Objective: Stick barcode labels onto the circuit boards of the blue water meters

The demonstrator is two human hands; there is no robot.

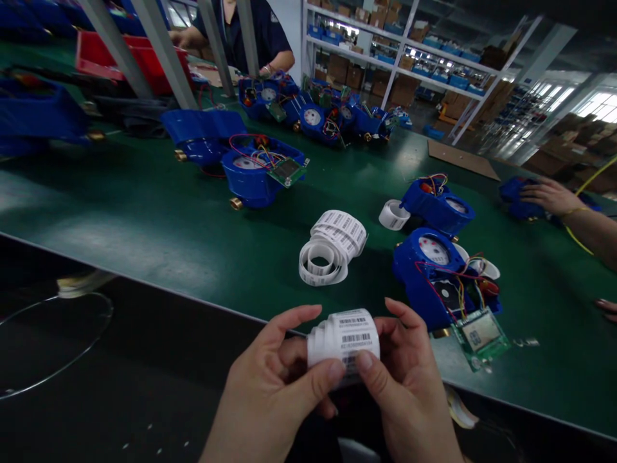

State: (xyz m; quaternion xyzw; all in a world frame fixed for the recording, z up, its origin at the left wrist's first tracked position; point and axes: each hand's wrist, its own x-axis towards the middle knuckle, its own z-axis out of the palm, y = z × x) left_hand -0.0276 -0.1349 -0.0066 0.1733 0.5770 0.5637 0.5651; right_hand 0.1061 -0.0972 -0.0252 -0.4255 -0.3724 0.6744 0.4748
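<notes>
Between my two hands, over the near edge of the bench, is a roll of white barcode labels [355,335]. My left hand [284,373] grips its left side, with the thumb across the front and the other fingers behind. On the right end, my right hand [405,366] holds it, thumb pressed on the label face and index finger raised. Beyond my hands lies a second, loosely coiled label roll [340,231] on the green bench. To the right sits a blue water meter [409,270] with coloured wires and a small circuit board with a display [482,331].
Another blue meter [441,202] stands farther back, beside a small label roll [394,215]. Several wired meters [250,186] line the green bench [159,206]. A co-worker's hand [554,196] rests on a meter at right. Behind are a red bin [101,54], another person [260,38] and shelves.
</notes>
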